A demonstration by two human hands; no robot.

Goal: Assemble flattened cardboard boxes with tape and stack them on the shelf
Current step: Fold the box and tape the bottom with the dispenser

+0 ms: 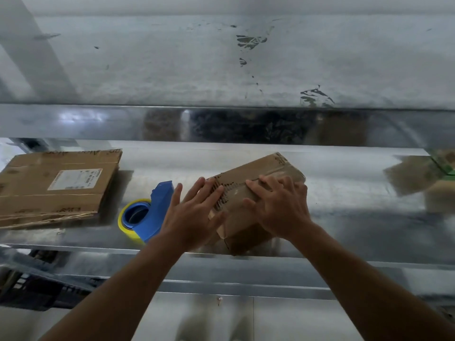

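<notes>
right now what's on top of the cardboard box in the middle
The left hand and right hand press flat on the cardboard box. The top beneath their palms is hidden.

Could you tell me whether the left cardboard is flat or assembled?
Flat: the cardboard lies in thin stacked sheets on the shelf.

your cardboard box is plain brown with dark print at one corner; the flattened boxes are the same brown, bearing a white label; your tape dispenser is blue, its tape roll yellow, the shelf shiny silver
</notes>
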